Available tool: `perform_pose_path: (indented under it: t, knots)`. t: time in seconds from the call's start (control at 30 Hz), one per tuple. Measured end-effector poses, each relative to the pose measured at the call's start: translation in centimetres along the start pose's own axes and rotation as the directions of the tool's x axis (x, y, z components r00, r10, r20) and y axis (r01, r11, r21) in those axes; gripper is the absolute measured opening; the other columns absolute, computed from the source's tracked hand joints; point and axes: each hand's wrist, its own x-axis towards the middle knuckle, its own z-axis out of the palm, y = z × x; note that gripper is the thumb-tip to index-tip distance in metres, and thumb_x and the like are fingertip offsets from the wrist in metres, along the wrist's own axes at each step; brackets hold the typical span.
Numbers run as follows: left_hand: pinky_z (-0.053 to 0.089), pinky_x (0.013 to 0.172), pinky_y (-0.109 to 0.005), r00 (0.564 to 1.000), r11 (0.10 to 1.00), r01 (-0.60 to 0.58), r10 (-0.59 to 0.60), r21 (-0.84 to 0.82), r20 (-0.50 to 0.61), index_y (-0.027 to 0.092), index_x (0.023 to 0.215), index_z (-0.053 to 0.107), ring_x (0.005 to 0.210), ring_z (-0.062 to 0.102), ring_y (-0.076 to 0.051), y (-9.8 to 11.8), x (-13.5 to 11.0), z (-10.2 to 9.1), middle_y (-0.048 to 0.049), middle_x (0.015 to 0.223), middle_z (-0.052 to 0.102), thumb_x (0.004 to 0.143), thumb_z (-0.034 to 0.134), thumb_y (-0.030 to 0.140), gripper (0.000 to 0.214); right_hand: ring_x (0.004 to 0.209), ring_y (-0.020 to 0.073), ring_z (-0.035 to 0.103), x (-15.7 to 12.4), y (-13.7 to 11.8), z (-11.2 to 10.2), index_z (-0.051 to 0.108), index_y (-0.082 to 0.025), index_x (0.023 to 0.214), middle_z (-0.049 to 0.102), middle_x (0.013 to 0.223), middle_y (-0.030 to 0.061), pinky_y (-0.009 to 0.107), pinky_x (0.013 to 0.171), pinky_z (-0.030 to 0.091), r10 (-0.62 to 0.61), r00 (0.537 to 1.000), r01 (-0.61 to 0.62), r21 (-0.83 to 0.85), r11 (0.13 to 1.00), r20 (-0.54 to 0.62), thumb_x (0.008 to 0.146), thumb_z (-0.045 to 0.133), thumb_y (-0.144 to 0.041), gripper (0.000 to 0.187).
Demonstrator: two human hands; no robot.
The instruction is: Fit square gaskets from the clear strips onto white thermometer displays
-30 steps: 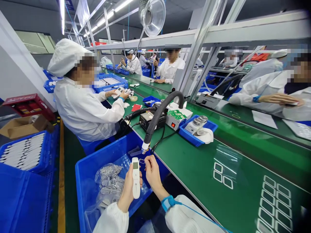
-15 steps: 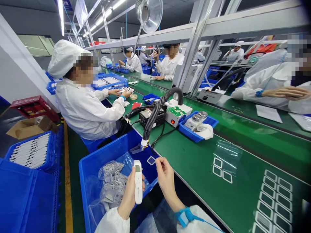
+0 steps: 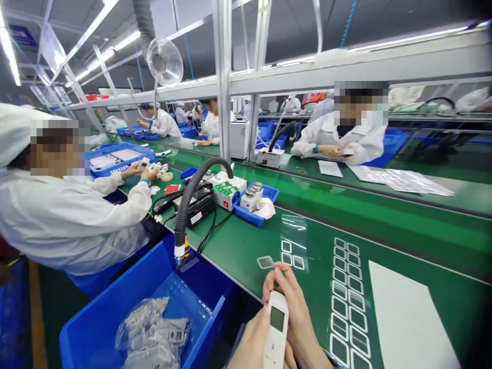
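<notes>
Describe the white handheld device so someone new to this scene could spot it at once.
Find the green workbench and the blue bin at its near edge. Just right of the bin, at the bottom of the view, the left hand holds a slim white device. Its small rectangular screen sets it apart from the clear squares on the bench.

The handheld device (image 3: 276,328) sits between your left hand (image 3: 249,346) and right hand (image 3: 295,312), at the counter (image 3: 246,241)'s edge. To your left, a plastic bin (image 3: 126,271) holds bagged parts (image 3: 151,333), with a hose (image 3: 185,205) beyond it. Rows of square frames (image 3: 348,302) lie on the counter to your right.
</notes>
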Motion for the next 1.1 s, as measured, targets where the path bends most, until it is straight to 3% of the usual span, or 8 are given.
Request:
perform_pose_path:
  t: [0.13, 0.17, 0.23, 0.37, 0.5, 0.63, 0.9, 1.1]
  knots:
    - [0.050, 0.053, -0.031, 0.986, 0.905, -0.144, 0.095, 0.401, 0.139, 0.016, 0.085, 0.069, 0.056, 0.064, -0.022, 4.7, 3.2, 0.3, -0.0112, 0.071, 0.068, 0.087, 0.038, 0.073, 0.065, 0.040, 0.0102, 0.046, 0.0, -2.1, -3.0, 0.047, -0.028, 0.097, 0.047, 0.053, -0.0109, 0.020, 0.036, 0.037, -0.056, 0.988, 0.070, 0.094, 0.993, -0.142, 0.072, 0.080, -0.037, 0.042]
    - [0.050, 0.051, -0.030, 0.973, 0.829, -0.231, 0.206, 0.509, 0.105, 0.015, 0.081, 0.068, 0.053, 0.062, -0.020, 6.5, 4.6, 0.3, -0.0118, 0.074, 0.069, 0.089, 0.035, 0.070, 0.065, 0.039, 0.0103, 0.045, 0.0, -2.6, -3.6, 0.047, -0.028, 0.096, 0.046, 0.052, -0.0112, 0.020, 0.035, 0.037, -0.060, 0.985, 0.079, 0.111, 0.991, -0.160, 0.070, 0.081, -0.037, 0.044]
    - [0.051, 0.059, -0.031, 0.874, 0.583, -0.368, 0.482, 0.724, 0.056, 0.016, 0.084, 0.068, 0.064, 0.064, -0.022, 10.5, 8.1, 0.3, -0.0114, 0.081, 0.069, 0.090, 0.044, 0.058, 0.049, 0.038, 0.0105, 0.045, 0.0, -3.4, -4.6, 0.047, -0.028, 0.096, 0.046, 0.053, -0.0111, 0.020, 0.033, 0.037, -0.087, 0.980, 0.113, 0.143, 0.983, -0.177, 0.069, 0.082, -0.037, 0.045]
    - [0.045, 0.086, -0.037, 0.765, 0.403, -0.330, 0.644, 0.854, -0.009, 0.018, 0.090, 0.071, 0.095, 0.064, -0.030, 17.1, 16.0, 1.8, -0.0123, 0.087, 0.070, 0.086, 0.061, 0.036, 0.021, 0.040, 0.0100, 0.045, -0.5, -4.5, -5.1, 0.048, -0.028, 0.097, 0.047, 0.054, -0.0104, 0.019, 0.033, 0.038, -0.169, 0.963, 0.207, 0.176, 0.962, -0.209, 0.074, 0.078, -0.036, 0.038]
    - [0.041, 0.090, -0.044, 0.701, 0.334, -0.234, 0.709, 0.913, -0.079, 0.016, 0.084, 0.072, 0.106, 0.061, -0.037, 19.0, 21.1, 3.9, -0.0180, 0.086, 0.069, 0.082, 0.069, 0.032, 0.017, 0.039, 0.0096, 0.045, -1.2, -5.0, -5.1, 0.048, -0.029, 0.097, 0.045, 0.056, -0.0106, 0.019, 0.033, 0.037, -0.184, 0.950, 0.234, 0.185, 0.955, -0.251, 0.074, 0.078, -0.036, 0.038]
    - [0.043, 0.089, -0.045, 0.654, 0.323, -0.247, 0.751, 0.914, -0.088, 0.015, 0.082, 0.070, 0.096, 0.064, -0.031, 18.7, 22.0, 3.9, -0.0121, 0.082, 0.069, 0.083, 0.067, 0.025, 0.011, 0.039, 0.0095, 0.045, -1.6, -5.4, -5.7, 0.048, -0.029, 0.097, 0.045, 0.055, -0.0106, 0.019, 0.034, 0.038, -0.175, 0.943, 0.235, 0.192, 0.953, -0.282, 0.074, 0.078, -0.036, 0.038]
    - [0.052, 0.068, -0.031, 0.487, 0.358, -0.448, 0.866, 0.819, -0.113, 0.013, 0.088, 0.063, 0.072, 0.062, -0.015, 22.5, 19.5, -1.4, -0.0030, 0.085, 0.065, 0.094, 0.057, 0.036, 0.024, 0.038, 0.0098, 0.045, -1.8, -6.5, -5.9, 0.049, -0.028, 0.098, 0.046, 0.055, -0.0099, 0.020, 0.035, 0.039, -0.135, 0.944, 0.198, 0.187, 0.962, -0.303, 0.073, 0.079, -0.034, 0.039]
    - [0.052, 0.075, -0.035, 0.472, 0.206, -0.434, 0.881, 0.877, 0.026, 0.014, 0.089, 0.061, 0.078, 0.061, -0.017, 25.8, 20.9, -2.3, -0.0024, 0.085, 0.063, 0.095, 0.057, 0.038, 0.026, 0.037, 0.0096, 0.044, -1.7, -6.5, -5.5, 0.049, -0.028, 0.100, 0.046, 0.054, -0.0104, 0.019, 0.034, 0.037, -0.126, 0.948, 0.186, 0.186, 0.965, -0.292, 0.073, 0.079, -0.036, 0.041]
